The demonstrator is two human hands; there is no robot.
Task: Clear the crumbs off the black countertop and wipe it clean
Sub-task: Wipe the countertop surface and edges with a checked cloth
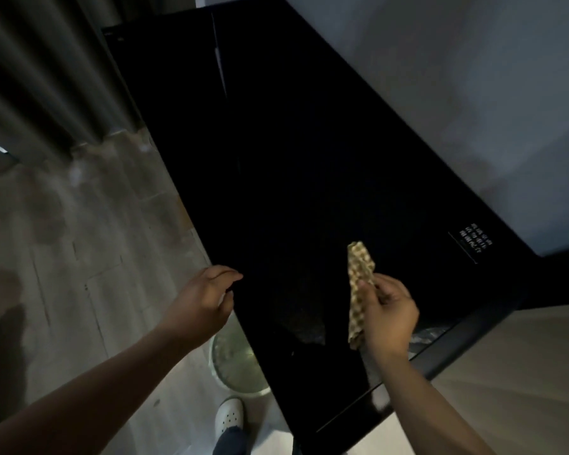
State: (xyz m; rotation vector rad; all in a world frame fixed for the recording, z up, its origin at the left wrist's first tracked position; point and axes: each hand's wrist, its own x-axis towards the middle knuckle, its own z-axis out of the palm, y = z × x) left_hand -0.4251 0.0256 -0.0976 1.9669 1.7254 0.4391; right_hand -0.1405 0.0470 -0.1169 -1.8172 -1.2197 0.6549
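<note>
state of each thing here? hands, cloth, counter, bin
right hand: grips the cloth
cloth: bunched, held upright
left hand: at the counter edge, fingers loosely curled, holding nothing
black countertop: speckled with crumbs near the front edge
bin: on the floor below the edge, open-topped

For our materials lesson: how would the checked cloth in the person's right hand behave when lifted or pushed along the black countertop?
Probably floppy: the checked cloth droops below the right hand pinching it. Likely light, since a mere pinch holds it. On the smooth-looking black countertop it should slide easily.
</note>
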